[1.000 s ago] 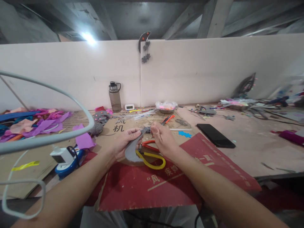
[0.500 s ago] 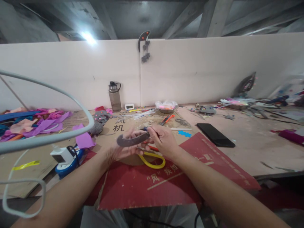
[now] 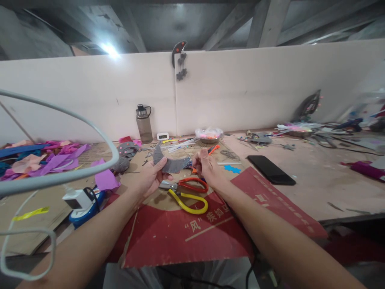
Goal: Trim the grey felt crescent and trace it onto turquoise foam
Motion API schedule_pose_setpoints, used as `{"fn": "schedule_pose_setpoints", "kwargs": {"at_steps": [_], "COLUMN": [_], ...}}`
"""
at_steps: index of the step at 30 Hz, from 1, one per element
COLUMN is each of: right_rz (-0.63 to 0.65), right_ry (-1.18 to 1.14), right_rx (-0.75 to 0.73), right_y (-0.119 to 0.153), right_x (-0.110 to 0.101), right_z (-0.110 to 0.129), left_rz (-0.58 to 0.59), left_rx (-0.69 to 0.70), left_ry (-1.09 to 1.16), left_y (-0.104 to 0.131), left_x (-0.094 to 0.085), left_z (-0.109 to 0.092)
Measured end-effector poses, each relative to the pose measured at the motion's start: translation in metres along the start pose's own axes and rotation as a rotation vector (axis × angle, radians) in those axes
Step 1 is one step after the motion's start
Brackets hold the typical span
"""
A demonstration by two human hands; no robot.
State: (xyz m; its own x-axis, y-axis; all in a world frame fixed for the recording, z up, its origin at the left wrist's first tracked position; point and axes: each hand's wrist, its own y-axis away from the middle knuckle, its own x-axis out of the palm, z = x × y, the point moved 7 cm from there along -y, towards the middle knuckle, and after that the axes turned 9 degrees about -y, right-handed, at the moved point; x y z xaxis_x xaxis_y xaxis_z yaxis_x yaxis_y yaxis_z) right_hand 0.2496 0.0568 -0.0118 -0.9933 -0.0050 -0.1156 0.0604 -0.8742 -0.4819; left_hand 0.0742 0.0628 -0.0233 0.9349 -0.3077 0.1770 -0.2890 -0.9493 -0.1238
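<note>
A grey crescent of felt-like material [image 3: 173,164] is held up over the cardboard, its flat face toward me. My left hand [image 3: 153,176] grips it near its left part, thumb on the front and fingers behind. The crescent's right end looks bluish and rough, as if wound with thread. Right beside that end, my right hand [image 3: 206,164] is closed in a pinch; what lies between its fingertips is hidden. Below the hands, scissors [image 3: 192,203] with one yellow and one red handle rest on the red-and-brown cardboard [image 3: 162,237], blades pointing left.
A black phone [image 3: 271,170] lies to the right. At the back stand a water bottle [image 3: 144,126] and a bowl of small bright pieces [image 3: 209,136]. Coloured cloth scraps [image 3: 60,160] and a white charger [image 3: 78,199] are at left. A grey hose [image 3: 99,130] arches across the left side.
The crescent has turned from edge-on to face-on, with its left tip now pointing up. My left hand has shifted its hold onto the crescent's front, and the scissors are more visible.
</note>
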Motion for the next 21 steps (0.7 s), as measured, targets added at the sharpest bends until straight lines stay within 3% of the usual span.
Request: {"fn": "schedule_pose_setpoints", "kwargs": {"at_steps": [10,18,21], "right_rz": [0.053,0.008,-0.026], "right_ry": [0.162,-0.276,-0.221], "right_rx": [-0.141,0.245,0.170], "right_y": [0.002,0.001,-0.001], "right_x": [0.008,0.007,0.005], "right_z": [0.028,-0.008,-0.004], "left_rz": [0.070,-0.022,-0.036], "left_rx": [-0.004,0.017,0.019], "left_ry": [-0.057,-0.058,-0.041], "left_y": [0.001,0.001,0.000], "left_x": [0.008,0.003,0.000], "left_z": [0.002,0.000,0.001]}}
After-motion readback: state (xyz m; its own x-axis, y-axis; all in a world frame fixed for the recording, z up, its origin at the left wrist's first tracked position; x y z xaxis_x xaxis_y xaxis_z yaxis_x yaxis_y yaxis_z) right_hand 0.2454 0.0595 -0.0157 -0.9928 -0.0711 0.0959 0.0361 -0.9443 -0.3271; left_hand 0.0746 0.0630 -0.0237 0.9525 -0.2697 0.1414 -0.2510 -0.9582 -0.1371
